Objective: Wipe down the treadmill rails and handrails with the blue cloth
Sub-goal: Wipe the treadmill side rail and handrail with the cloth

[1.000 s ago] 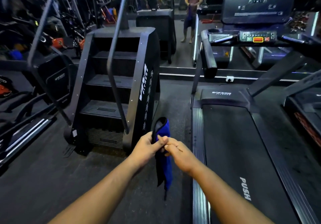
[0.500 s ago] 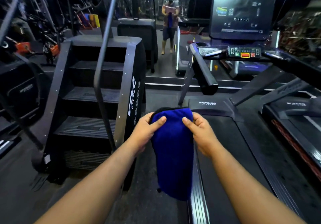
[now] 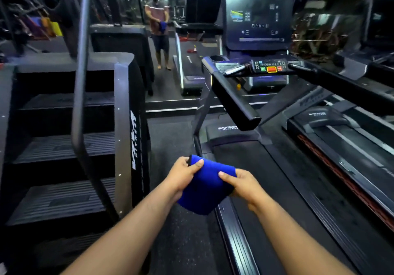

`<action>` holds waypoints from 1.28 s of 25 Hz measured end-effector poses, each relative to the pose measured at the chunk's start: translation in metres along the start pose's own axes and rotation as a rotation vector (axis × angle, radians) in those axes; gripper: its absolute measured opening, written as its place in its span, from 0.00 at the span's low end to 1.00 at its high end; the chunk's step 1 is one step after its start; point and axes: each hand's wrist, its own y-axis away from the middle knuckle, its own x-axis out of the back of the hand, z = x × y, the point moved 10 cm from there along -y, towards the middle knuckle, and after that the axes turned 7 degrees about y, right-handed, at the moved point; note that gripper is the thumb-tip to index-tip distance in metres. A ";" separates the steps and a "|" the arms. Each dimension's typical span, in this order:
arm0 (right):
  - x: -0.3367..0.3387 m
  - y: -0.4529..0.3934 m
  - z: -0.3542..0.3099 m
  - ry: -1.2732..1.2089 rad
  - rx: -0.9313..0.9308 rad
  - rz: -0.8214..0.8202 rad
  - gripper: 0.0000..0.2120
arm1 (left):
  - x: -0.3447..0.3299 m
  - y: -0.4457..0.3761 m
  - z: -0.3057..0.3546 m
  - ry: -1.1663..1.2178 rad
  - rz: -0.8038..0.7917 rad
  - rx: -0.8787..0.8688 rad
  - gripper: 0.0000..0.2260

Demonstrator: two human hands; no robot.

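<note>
left hand (image 3: pixel 183 173) and right hand (image 3: pixel 245 184) pinch folded blue microfibre cloth (image 3: pixel 204 189) above grey ribbed treadmill side rail (image 3: pixel 236 240); loose fold may slip, unfurling mid-wipe.

The cloth (image 3: pixel 204 189) I hold looks like soft, matt blue fabric, smooth and unpatterned. The treadmill's side rail (image 3: pixel 236 240) is ribbed metal with a dull sheen. Its belt (image 3: pixel 277 189) looks matt, grainy black rubber. The handrail (image 3: pixel 234 97) is glossy black plastic.
</note>
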 end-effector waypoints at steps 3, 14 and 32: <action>0.047 -0.030 -0.005 -0.021 0.011 0.338 0.15 | 0.006 -0.041 -0.012 0.000 0.069 0.139 0.42; 0.157 -0.059 -0.122 0.157 0.483 0.693 0.16 | -0.100 -0.128 0.135 -1.060 -0.148 -0.684 0.13; 0.109 -0.244 -0.154 1.961 -0.083 0.710 0.38 | -0.145 -0.414 0.121 -1.238 -0.701 -0.968 0.30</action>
